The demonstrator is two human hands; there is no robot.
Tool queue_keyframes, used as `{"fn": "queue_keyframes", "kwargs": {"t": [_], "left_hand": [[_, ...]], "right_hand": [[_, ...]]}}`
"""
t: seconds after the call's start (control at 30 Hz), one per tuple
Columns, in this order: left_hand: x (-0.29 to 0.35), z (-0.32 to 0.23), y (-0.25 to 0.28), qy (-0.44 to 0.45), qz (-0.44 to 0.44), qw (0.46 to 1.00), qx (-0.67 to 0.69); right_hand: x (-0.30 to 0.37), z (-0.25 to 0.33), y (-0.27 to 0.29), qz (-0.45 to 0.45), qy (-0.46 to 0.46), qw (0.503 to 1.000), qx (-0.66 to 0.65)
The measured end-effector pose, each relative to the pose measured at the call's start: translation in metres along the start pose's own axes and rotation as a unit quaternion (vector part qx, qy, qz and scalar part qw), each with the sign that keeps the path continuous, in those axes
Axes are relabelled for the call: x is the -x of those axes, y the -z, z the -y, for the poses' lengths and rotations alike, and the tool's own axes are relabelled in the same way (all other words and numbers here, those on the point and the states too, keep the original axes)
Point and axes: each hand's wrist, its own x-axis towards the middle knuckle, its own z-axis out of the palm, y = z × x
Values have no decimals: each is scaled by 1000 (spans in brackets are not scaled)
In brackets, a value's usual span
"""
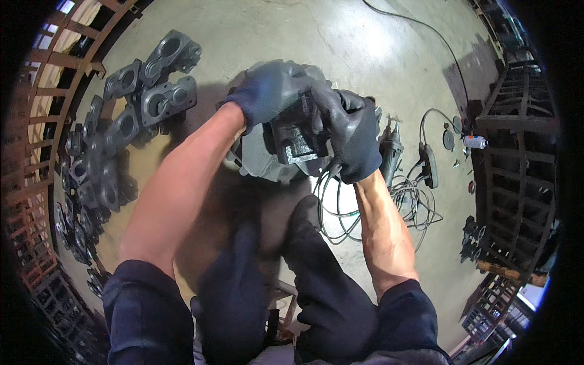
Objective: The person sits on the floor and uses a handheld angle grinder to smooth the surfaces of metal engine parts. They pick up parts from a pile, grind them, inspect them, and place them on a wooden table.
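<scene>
In front of my knees, both gloved hands are on a dark metal casting (pixel 298 141) with a squarish, shiny lower face. My left hand (pixel 271 88) is closed over its upper left part. My right hand (pixel 354 131) has its fingers curled in at the upper right side, close to the left fingertips. A larger grey metal casting (pixel 258 155) sits beneath on the floor, partly covered by my hands and the dark piece. The exact grip of the fingertips is hidden.
Many grey flanged castings (pixel 167 100) lie at the left. To the right are a power grinder (pixel 391 149), a coiled cable (pixel 410 204), a black power strip (pixel 430 167), round discs (pixel 449 140) and a small can (pixel 475 142). Metal mesh cages (pixel 517 134) border the floor (pixel 292 30).
</scene>
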Motion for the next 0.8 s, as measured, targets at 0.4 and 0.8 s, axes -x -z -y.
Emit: {"fn": "queue_keyframes", "kwargs": {"t": [0.4, 0.8], "left_hand": [[-5, 19, 2, -18, -17, 999, 21], [-27, 45, 1, -203, 95, 971, -83]], "right_hand": [[1, 12, 98, -102, -45, 993, -27], [83, -271, 128, -246, -345, 897, 129]]}}
